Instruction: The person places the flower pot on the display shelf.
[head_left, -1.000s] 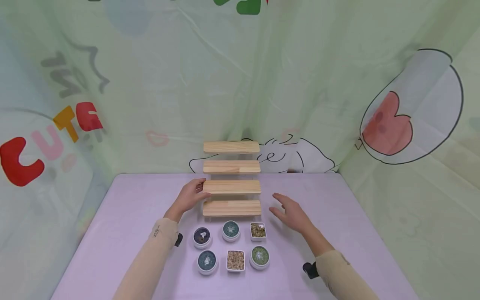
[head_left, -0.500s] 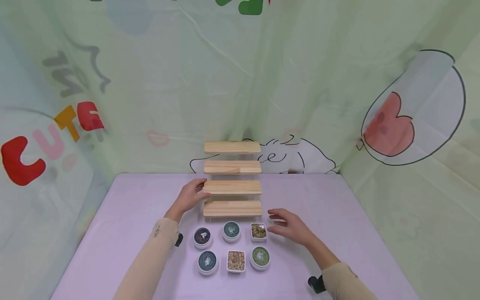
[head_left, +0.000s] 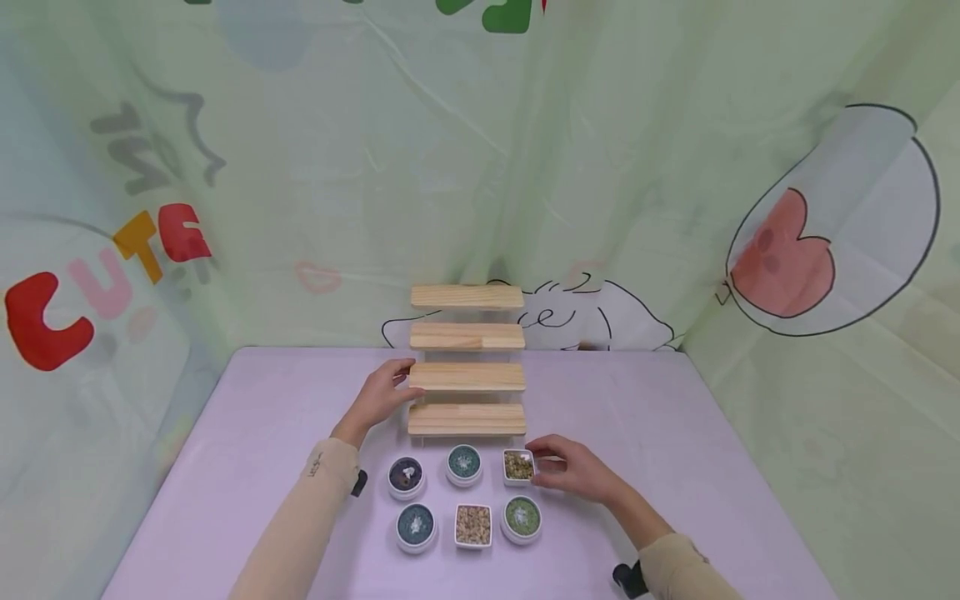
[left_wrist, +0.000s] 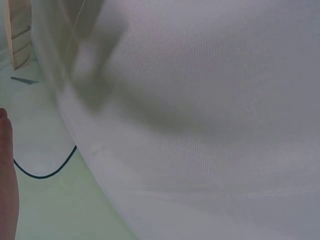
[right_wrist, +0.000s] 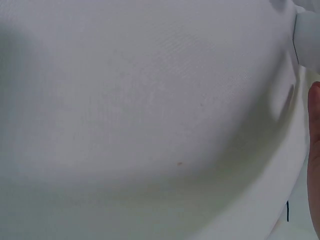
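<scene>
My left hand [head_left: 377,400] grips the left end of a tiered wooden display stand [head_left: 467,378], thumb in front of one plank and fingers at its back edge. The thumb [left_wrist: 7,175] shows at the left of the left wrist view. My right hand [head_left: 576,468] is at a small square white pot [head_left: 518,468] with brownish-green filling, its relaxed fingertips right at the pot's right side. In the right wrist view, a white pot wall [right_wrist: 307,40] shows at the upper right, just beyond the thumb [right_wrist: 314,150].
Left of the square pot stand a round teal-filled pot [head_left: 464,465] and a dark-filled one [head_left: 406,477]. In front are a blue-filled round pot [head_left: 416,527], a square gravel-filled pot [head_left: 473,527] and a green-filled round pot [head_left: 522,519]. A printed curtain [head_left: 337,183] encloses the pale table [head_left: 615,392].
My right hand has come down and left, from beside the stand to the small square pot. My left hand stays at the stand's left end.
</scene>
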